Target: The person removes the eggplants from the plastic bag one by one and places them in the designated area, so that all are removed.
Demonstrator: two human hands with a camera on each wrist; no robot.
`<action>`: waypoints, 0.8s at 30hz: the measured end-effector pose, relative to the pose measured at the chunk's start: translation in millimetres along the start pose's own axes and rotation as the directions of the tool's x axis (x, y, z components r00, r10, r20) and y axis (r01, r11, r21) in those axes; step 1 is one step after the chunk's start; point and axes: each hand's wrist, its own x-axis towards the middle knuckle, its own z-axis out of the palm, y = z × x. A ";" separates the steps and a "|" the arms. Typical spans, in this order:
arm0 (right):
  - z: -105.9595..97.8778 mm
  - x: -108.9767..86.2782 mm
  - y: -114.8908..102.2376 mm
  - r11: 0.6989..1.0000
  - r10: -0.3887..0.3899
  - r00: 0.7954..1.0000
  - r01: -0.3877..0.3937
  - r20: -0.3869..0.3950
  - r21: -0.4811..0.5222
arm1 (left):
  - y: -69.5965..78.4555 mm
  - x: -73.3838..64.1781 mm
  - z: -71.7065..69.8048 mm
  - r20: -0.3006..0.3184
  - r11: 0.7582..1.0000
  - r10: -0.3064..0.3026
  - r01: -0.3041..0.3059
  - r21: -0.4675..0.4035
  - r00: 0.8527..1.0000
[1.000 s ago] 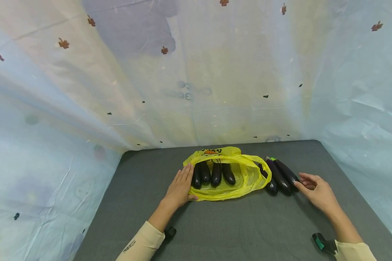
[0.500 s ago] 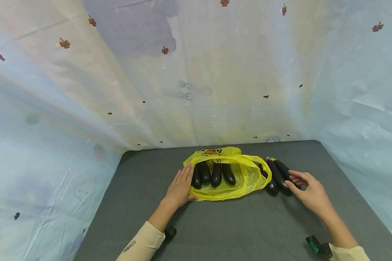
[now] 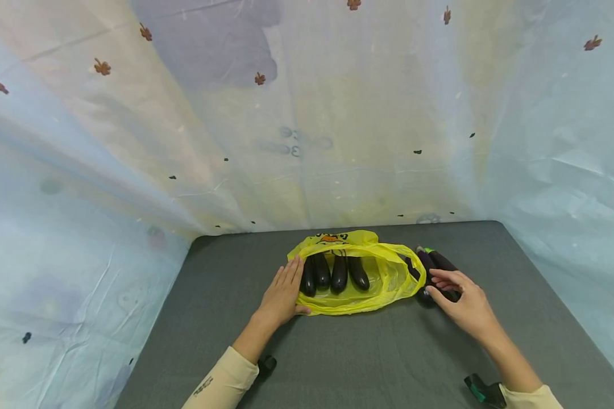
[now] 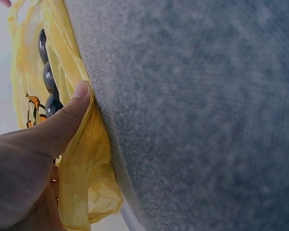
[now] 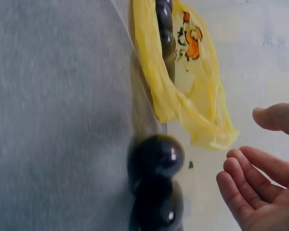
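Note:
A yellow plastic bag (image 3: 337, 309) lies on its side with its mouth facing me, and several dark eggplants (image 3: 339, 275) sit inside in a row. My left hand (image 3: 281, 292) rests along the bag's left edge with straight fingers; in the left wrist view its thumb (image 4: 77, 103) lies against the lower rim. To the bag's right are loose eggplants (image 3: 442, 261), partly covered by my right hand (image 3: 465, 304). That hand hovers there with fingers apart from the thumb and nothing held. The right wrist view shows two rounded eggplant ends (image 5: 156, 156) beside it.
The work surface is a grey cloth-covered table (image 3: 358, 358). Behind and at both sides hangs a pale patterned sheet (image 3: 337, 187). Black straps with small devices (image 3: 483, 392) sit at the wrists.
My right hand has moved left across the loose eggplants, from the outermost one toward the bag. The left hand and the bag have stayed put.

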 end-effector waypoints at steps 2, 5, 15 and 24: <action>4.0 0.2 -3.0 1.000 -0.014 1.000 0.014 -0.002 0.013 | 0.1 -0.2 -0.2 -0.002 1.000 0.002 -0.002 0.001 1.000; 9.4 0.7 -7.3 0.999 -0.037 0.999 0.038 -0.008 0.039 | 0.3 -0.5 -0.4 -0.005 1.000 0.007 -0.007 0.002 1.000; 26.2 3.1 -16.6 0.993 -0.100 0.995 0.098 0.030 0.069 | -0.3 -0.4 0.4 -0.008 1.000 0.008 -0.008 -0.002 1.000; 40.3 5.1 -25.0 0.994 -0.092 0.993 0.087 0.071 0.064 | -0.5 -0.4 0.6 -0.007 1.000 0.009 -0.009 -0.001 1.000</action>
